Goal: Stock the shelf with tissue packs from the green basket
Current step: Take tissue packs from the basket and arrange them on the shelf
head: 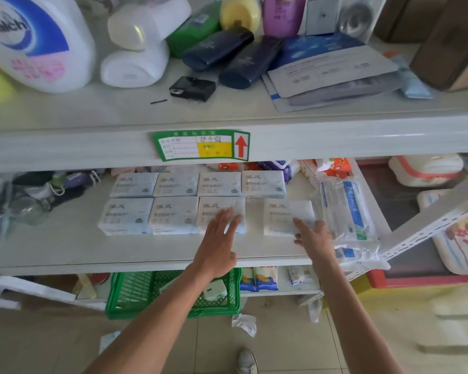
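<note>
1. A white metal shelf [65,249] carries pale blue-and-white plastic-wrapped tissue packs [219,183] lying flat in two rows: four at the back, touching side by side, and three touching at the front left.
2. A fourth front-row tissue pack [284,214] lies apart from those three, a gap of bare shelf between them, just beside a clear bag of blue-and-white packets [346,209].
3. The left hand [219,238] rests flat on the third front-row pack [214,209], fingers [227,214] straight and slightly spread.
4. The right hand [315,238] touches the fourth pack's near right corner, fingers on top, thumb by the near edge; I cannot tell whether it pinches.
5. A green plastic lattice basket [125,292] stands on the floor under the shelf, with one pale pack [214,291] inside.
6. On the upper shelf stands a large white detergent jug [38,41].
</note>
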